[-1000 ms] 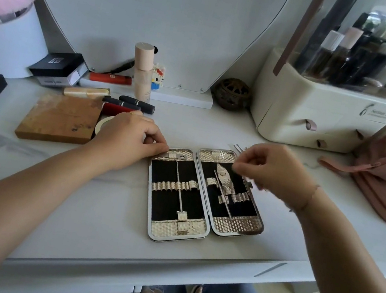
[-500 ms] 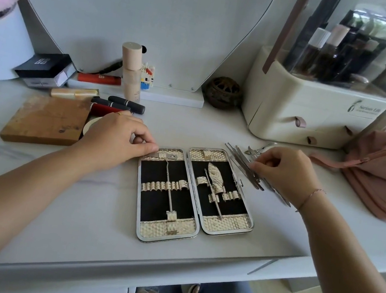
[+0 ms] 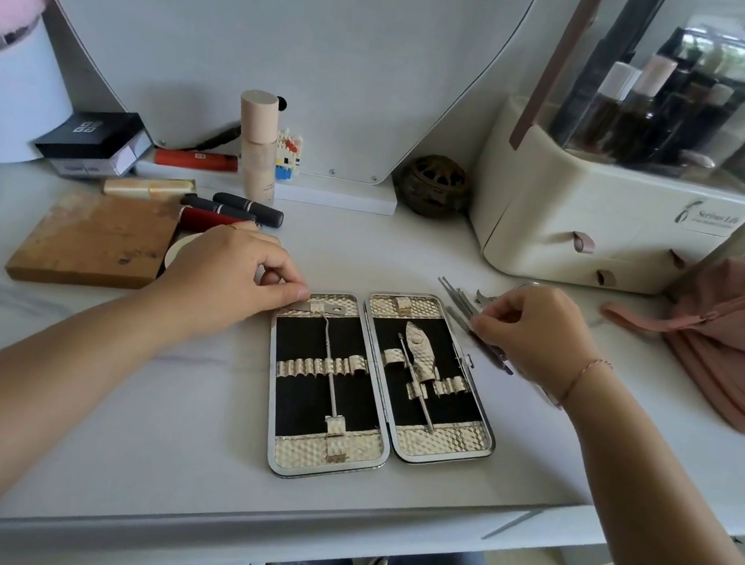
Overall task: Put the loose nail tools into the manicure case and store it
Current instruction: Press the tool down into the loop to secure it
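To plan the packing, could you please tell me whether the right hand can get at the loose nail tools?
Likely yes: the right hand is pinching the loose nail tools, which lie uncovered beside the open case.

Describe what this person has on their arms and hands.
The left arm and right arm are bare to the frame edge: no sleeves, gloves or watch. The left hand wears nothing clearly visible. The right hand shows no rings; a thin pinkish-metal chain bracelet circles its wrist.
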